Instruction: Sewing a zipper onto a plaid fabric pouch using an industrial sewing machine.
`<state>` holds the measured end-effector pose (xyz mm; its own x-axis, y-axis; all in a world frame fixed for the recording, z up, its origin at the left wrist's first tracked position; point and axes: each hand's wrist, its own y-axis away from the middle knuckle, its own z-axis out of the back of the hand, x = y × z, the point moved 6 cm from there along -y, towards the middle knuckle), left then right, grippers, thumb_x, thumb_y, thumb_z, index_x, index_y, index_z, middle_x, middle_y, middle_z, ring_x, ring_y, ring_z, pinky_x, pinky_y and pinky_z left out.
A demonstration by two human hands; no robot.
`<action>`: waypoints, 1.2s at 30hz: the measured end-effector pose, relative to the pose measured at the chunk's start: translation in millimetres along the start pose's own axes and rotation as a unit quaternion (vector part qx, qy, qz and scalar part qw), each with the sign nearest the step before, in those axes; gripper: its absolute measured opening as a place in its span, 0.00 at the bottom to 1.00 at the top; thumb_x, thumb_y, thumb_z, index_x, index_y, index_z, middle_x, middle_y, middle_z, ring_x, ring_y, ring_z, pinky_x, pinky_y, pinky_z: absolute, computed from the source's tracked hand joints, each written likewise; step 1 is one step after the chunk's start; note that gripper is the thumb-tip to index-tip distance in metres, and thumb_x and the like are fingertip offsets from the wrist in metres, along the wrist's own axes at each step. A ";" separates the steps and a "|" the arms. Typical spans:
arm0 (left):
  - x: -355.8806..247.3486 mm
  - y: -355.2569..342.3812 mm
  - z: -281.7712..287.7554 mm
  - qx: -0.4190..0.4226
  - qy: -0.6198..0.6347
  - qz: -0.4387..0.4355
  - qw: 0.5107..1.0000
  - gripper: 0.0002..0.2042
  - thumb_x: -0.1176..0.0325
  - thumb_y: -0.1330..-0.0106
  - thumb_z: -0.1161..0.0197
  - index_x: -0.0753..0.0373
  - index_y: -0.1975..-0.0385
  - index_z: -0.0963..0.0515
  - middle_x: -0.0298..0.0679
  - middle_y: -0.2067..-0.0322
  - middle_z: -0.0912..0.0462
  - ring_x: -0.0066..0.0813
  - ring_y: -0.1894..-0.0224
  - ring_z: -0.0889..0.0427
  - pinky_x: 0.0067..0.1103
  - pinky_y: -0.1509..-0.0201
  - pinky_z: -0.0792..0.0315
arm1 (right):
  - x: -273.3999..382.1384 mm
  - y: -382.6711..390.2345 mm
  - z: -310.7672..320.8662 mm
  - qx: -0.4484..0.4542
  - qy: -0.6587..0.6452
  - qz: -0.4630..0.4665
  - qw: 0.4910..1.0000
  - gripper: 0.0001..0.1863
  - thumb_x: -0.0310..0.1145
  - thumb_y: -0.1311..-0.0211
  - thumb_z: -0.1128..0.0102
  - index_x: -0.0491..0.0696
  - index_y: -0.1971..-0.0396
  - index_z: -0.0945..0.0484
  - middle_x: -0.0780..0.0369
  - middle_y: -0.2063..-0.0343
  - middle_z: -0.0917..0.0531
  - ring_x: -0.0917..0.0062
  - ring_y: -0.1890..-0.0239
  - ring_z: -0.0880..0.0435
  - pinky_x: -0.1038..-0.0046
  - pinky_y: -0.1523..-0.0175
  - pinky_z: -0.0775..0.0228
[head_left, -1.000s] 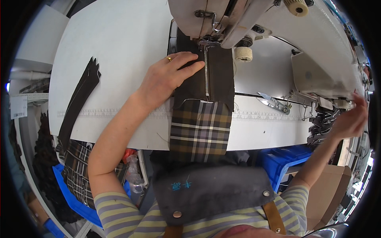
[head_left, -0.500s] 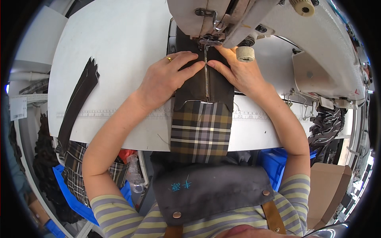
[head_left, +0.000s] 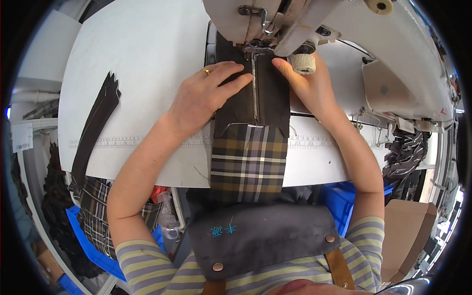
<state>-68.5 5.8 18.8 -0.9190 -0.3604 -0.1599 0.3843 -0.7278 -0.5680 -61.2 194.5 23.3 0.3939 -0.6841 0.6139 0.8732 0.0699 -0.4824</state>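
Note:
A dark brown fabric piece (head_left: 231, 105) with a metal zipper (head_left: 255, 86) down its middle lies under the presser foot of a sewing machine (head_left: 258, 49). Plaid fabric (head_left: 249, 162) extends from beneath it over the table's near edge. My left hand (head_left: 204, 93) lies open on the left of the brown piece, fingertips beside the zipper teeth. On the right, my right hand (head_left: 312, 88) has its thumb stretched out at the fabric's edge, apart from the fingers. Those fingers go up behind the machine's ribbed knob (head_left: 303, 64), which partly hides them.
Dark fabric strips (head_left: 96, 125) lie on the white table (head_left: 132, 64) at the left. A printed ruler scale (head_left: 162, 141) crosses the tabletop. Below the edge stand blue bins (head_left: 337, 199), one with plaid pieces (head_left: 93, 216). A cardboard box (head_left: 408, 236) is at the lower right.
My right hand has come away from the zipper and shifted right and up, behind the knob. My left hand stays on the fabric, almost unmoved.

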 end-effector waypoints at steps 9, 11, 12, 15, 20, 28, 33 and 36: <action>3.1 1.0 -1.6 0.020 0.027 0.017 0.999 0.21 0.74 0.47 0.44 0.58 0.50 0.20 0.40 0.51 0.21 0.39 0.51 0.20 0.26 0.50 0.24 | 4.4 -5.1 -0.6 0.036 0.007 0.007 0.999 0.07 0.28 0.46 0.41 0.42 0.67 0.23 0.56 0.70 0.22 0.58 0.64 0.26 0.61 0.59 0.33; 3.3 0.9 -2.9 0.029 0.020 0.018 0.999 0.21 0.74 0.47 0.44 0.58 0.51 0.20 0.40 0.51 0.21 0.39 0.52 0.20 0.26 0.50 0.24 | 13.6 -10.4 -6.4 0.064 0.043 0.083 0.994 0.13 0.33 0.39 0.38 0.41 0.59 0.22 0.60 0.73 0.21 0.72 0.70 0.25 0.72 0.62 0.31; 2.9 0.7 -1.6 0.019 0.021 0.015 0.999 0.21 0.74 0.47 0.44 0.58 0.51 0.20 0.40 0.51 0.21 0.39 0.52 0.20 0.26 0.50 0.24 | 16.8 -12.7 -8.0 0.073 0.055 0.108 0.990 0.15 0.34 0.37 0.37 0.40 0.56 0.22 0.61 0.75 0.20 0.77 0.72 0.25 0.76 0.63 0.30; 2.2 -0.1 -1.1 0.018 0.011 0.012 1.000 0.21 0.76 0.49 0.42 0.56 0.52 0.21 0.37 0.53 0.22 0.35 0.51 0.20 0.25 0.51 0.22 | 1.9 -15.8 -18.0 0.172 -0.069 -0.037 0.982 0.19 0.36 0.36 0.39 0.42 0.48 0.24 0.61 0.69 0.19 0.76 0.66 0.22 0.75 0.56 0.30; 2.5 -0.4 -1.4 0.023 0.009 0.012 1.000 0.21 0.76 0.49 0.43 0.56 0.52 0.21 0.37 0.53 0.22 0.35 0.51 0.20 0.25 0.51 0.22 | 2.7 -4.5 3.6 0.107 0.025 0.022 0.994 0.12 0.30 0.40 0.42 0.42 0.58 0.22 0.56 0.61 0.20 0.62 0.55 0.24 0.65 0.47 0.34; 3.2 0.2 -1.5 0.023 0.011 0.015 1.000 0.21 0.77 0.49 0.43 0.57 0.53 0.21 0.37 0.53 0.22 0.35 0.51 0.20 0.25 0.51 0.22 | -18.8 4.4 18.0 0.065 0.040 -0.027 0.997 0.12 0.32 0.42 0.39 0.43 0.60 0.20 0.57 0.60 0.18 0.63 0.51 0.25 0.66 0.45 0.34; 2.3 0.4 0.0 0.016 0.024 0.011 1.000 0.21 0.75 0.48 0.43 0.59 0.51 0.20 0.41 0.52 0.21 0.40 0.51 0.20 0.27 0.50 0.23 | -25.1 4.3 16.2 0.062 0.066 -0.044 0.995 0.10 0.32 0.41 0.39 0.44 0.62 0.19 0.60 0.62 0.18 0.65 0.54 0.24 0.68 0.47 0.32; 2.7 0.9 0.1 0.014 0.032 0.018 0.999 0.21 0.76 0.49 0.42 0.59 0.51 0.20 0.41 0.52 0.21 0.40 0.51 0.20 0.27 0.49 0.23 | -31.6 2.1 21.7 0.029 -0.014 -0.123 0.992 0.09 0.31 0.42 0.39 0.44 0.62 0.20 0.60 0.65 0.18 0.65 0.56 0.24 0.68 0.49 0.32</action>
<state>-70.6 4.2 17.9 -0.9080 -0.3489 -0.2319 0.4185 -0.7318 -0.5379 -65.6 232.0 16.5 0.1739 -0.6657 0.7257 0.9586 -0.0543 -0.2795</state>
